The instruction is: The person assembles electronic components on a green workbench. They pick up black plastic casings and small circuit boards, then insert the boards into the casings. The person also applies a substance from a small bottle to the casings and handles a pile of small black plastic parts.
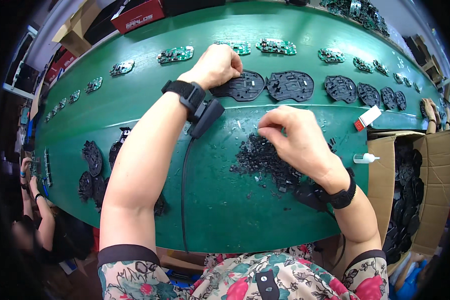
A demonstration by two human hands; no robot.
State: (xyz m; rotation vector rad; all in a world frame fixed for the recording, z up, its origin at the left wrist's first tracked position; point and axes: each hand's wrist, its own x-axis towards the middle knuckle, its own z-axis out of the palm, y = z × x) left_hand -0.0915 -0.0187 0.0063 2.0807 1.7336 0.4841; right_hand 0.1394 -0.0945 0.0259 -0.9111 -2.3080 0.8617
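- The heap of small black parts lies before the person, probably so that the right hand can pick from it with short reach.
- This right hand hangs above the upper edge of the heap; its thumb and forefinger make a narrow pinch, but whether a tiny part is between them, I cannot tell.
- The left hand is beyond the heap and somewhat left, its fingers bent close together at the upper edge of a black shell; maybe this steadies the shell (the fingertips are partly hidden, so I cannot tell if they grip something).
- The shell, beyond the heap, shows its ribbed inside upward, like the neighbour shell, which seems useful for reaching the inside.
- Green circuit boards make a spaced row farther beyond the heap, perhaps for taking one by one.
- The surface under the heap is green and a little shiny, with scattered bits.
- To the right of the heap are a white bottle and a cardboard carton containing dark pieces.
- In the room, far left of the heap, a co-worker's arms are visible.
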